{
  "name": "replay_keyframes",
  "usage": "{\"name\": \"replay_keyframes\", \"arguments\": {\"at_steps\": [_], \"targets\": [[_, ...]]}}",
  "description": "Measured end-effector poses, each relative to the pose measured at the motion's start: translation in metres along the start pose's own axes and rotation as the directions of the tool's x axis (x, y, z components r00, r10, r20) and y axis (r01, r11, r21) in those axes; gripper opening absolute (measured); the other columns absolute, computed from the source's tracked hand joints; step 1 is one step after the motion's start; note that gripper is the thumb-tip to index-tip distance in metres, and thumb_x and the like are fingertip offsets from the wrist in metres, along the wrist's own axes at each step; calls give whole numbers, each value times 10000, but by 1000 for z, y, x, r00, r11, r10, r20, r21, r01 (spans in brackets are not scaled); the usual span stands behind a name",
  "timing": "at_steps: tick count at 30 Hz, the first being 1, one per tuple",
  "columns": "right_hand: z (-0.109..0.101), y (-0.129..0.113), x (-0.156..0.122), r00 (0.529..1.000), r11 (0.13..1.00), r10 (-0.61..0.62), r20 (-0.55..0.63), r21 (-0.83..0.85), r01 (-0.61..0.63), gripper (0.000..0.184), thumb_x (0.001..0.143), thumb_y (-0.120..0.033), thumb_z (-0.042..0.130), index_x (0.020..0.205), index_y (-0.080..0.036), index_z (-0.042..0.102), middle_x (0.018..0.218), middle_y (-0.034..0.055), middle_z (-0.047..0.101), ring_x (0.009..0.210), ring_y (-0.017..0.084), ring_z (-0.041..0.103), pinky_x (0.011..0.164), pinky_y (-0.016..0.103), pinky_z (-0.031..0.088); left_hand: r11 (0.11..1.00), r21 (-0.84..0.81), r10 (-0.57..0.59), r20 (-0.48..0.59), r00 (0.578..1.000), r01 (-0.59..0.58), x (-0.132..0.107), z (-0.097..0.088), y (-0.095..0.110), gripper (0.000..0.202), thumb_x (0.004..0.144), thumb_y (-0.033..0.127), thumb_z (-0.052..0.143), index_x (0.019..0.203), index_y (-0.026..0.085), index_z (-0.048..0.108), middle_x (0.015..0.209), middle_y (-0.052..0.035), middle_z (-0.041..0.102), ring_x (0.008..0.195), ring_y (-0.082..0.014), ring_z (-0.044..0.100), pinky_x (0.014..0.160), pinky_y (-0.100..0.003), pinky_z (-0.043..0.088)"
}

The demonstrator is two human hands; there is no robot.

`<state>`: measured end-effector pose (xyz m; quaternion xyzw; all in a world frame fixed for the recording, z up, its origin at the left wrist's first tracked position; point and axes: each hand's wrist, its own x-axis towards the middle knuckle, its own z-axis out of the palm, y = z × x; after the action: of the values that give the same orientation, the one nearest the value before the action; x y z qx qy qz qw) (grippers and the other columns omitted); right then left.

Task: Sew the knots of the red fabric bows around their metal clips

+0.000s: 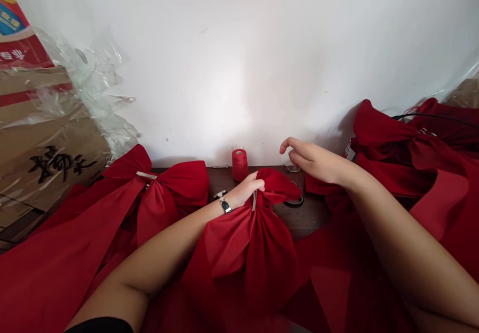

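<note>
My left hand (245, 189) pinches the gathered middle of a red fabric bow (249, 243), where a silver clip (254, 200) sits; a watch is on that wrist. My right hand (312, 161) hovers above and to the right of the bow, fingers loosely curled and apart, with nothing seen in them. A red thread spool (240, 164) with pins stuck in its top stands by the wall, between the two hands.
A finished red bow (157, 186) with a metal clip lies at left. More red bows (411, 143) pile at right under a black cable. A cardboard box (41, 138) wrapped in clear plastic stands at far left. The dark wooden table (303, 216) meets a white wall.
</note>
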<state>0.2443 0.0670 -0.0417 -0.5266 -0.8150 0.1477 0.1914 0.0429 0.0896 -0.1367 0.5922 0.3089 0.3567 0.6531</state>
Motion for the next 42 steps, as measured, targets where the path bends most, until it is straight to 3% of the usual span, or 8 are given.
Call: {"name": "replay_keyframes", "arguments": {"at_steps": [6,14,23,28,32,36,40,42], "targets": [[30,4,23,998,998,-54,-34,-27,54,176,866,-131,409,954,-161,559,703,17,624,616,128,533,618,223,380,995,101,-33,146,989,18,-3,10,-24,192,636,152,542,817,158,604,799,-12,634,818,-190,556,782,-308,430],[61,-21,90,998,991,-49,27,-121,52,96,810,-139,592,722,-134,631,691,21,624,630,110,519,628,235,392,991,127,7,213,977,-35,4,4,-27,130,598,135,493,715,164,541,689,26,529,683,-131,460,692,-267,379],[73,-39,118,974,974,159,162,-185,-128,246,935,-345,553,1045,-135,618,1032,60,636,879,154,625,778,328,547,989,147,-4,204,979,-26,4,3,-24,120,589,68,485,650,169,509,645,26,526,667,-137,461,679,-275,390],[78,-36,127,973,982,176,148,-93,-163,245,925,-340,573,1009,-115,622,958,48,648,816,140,634,732,310,552,986,166,-1,205,979,-33,3,3,-23,118,588,71,484,649,169,506,642,25,520,662,-137,453,678,-275,389],[78,-22,104,994,997,70,-89,39,-67,285,796,-316,712,978,-114,624,993,88,664,883,197,637,798,330,521,979,200,9,194,981,-49,3,1,-23,95,617,84,478,657,169,495,647,26,520,662,-133,464,707,-279,411],[89,-17,42,899,993,-57,-434,73,98,159,887,-168,474,1023,-155,556,1100,124,614,1014,226,577,912,391,453,966,248,37,176,984,-80,6,-2,-28,72,654,98,502,684,163,512,662,21,544,679,-144,499,731,-294,440],[112,-21,-23,869,952,-262,-420,34,304,150,863,-117,435,869,-201,559,874,66,645,827,194,598,754,328,484,941,303,117,134,984,-153,5,3,-32,54,761,154,511,759,161,564,789,-5,618,831,-179,568,833,-310,469],[120,-18,-41,794,904,-424,-435,-149,401,179,879,-112,446,934,-202,589,942,82,668,919,220,587,830,374,447,917,354,152,109,982,-182,2,7,-31,104,800,172,493,840,161,589,890,-20,652,914,-186,583,885,-309,465]]}}
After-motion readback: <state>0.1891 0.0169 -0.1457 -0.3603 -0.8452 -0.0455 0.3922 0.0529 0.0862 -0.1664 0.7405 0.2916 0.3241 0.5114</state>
